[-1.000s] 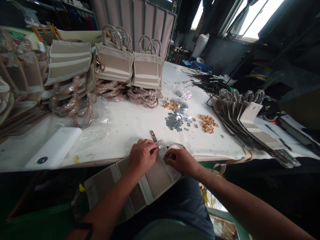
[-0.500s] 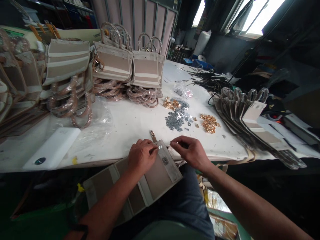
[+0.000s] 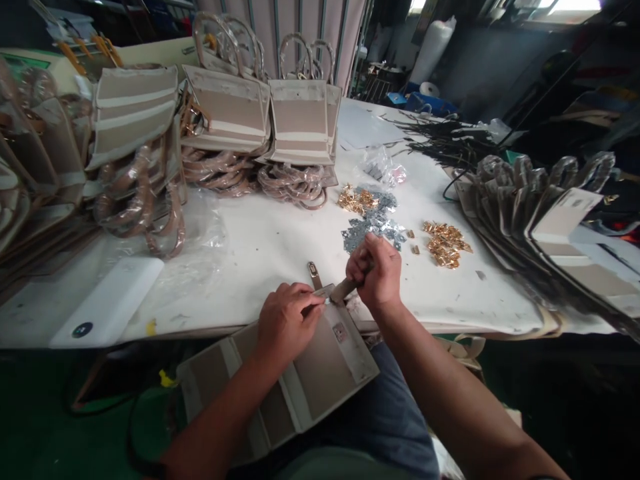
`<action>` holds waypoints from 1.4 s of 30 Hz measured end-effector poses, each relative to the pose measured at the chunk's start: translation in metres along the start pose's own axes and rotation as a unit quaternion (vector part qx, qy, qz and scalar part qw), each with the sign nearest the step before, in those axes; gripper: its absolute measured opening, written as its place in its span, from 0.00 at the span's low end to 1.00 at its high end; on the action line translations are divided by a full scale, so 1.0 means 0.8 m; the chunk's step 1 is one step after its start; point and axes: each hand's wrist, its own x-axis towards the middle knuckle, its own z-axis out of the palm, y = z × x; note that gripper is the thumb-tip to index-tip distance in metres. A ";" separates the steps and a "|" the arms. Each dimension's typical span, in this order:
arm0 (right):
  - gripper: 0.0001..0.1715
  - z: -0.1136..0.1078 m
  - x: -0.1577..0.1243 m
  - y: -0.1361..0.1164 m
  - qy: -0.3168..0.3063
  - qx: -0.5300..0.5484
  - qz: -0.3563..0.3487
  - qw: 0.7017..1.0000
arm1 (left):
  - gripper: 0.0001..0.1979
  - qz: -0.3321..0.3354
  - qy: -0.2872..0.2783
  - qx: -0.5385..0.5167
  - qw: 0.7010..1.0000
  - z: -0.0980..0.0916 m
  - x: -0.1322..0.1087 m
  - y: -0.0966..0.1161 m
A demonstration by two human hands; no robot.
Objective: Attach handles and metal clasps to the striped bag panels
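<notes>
The person's left hand [image 3: 287, 319] sits just below the middle of the frame, knuckles up, fingers curled and pinched onto the upper edge of a beige bag panel [image 3: 310, 377]. The panel lies flat across the person's lap, its top corner against the near edge of the white table [image 3: 260, 247]. A small metal fitting [image 3: 341, 331] is set into the panel just right of that hand.

The right hand [image 3: 376, 270] is a little higher and to the right, over the table edge, clenched into a fist around a short brown tool [image 3: 344, 291]. The tool sticks out of the fist toward the lower left, and its tip meets the panel's edge right at the left fingertips [image 3: 316, 305]. Whether it touches a separate small part there is too small to tell. A narrow strap tab [image 3: 314, 273] lies on the table just above the 2 hands.

Beyond the right hand is a heap of silver metal pieces [image 3: 374, 223]. There are 2 heaps of gold pieces, one [image 3: 356, 199] touching its far side and one [image 3: 445, 241] to its right. A crumpled clear plastic bag [image 3: 384, 167] lies further back.

Finished beige bags [image 3: 300, 120] with wrapped handles stand in a row across the upper left and centre. A fanned stack of flat bag parts [image 3: 540, 213] fills the right side. A white box [image 3: 107, 300] lies at the lower left of the table.
</notes>
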 end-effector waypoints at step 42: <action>0.31 0.016 -0.046 -0.014 -0.226 -0.205 -0.002 0.952 | 0.17 -0.160 -0.229 0.001 0.960 -0.039 0.055 0.003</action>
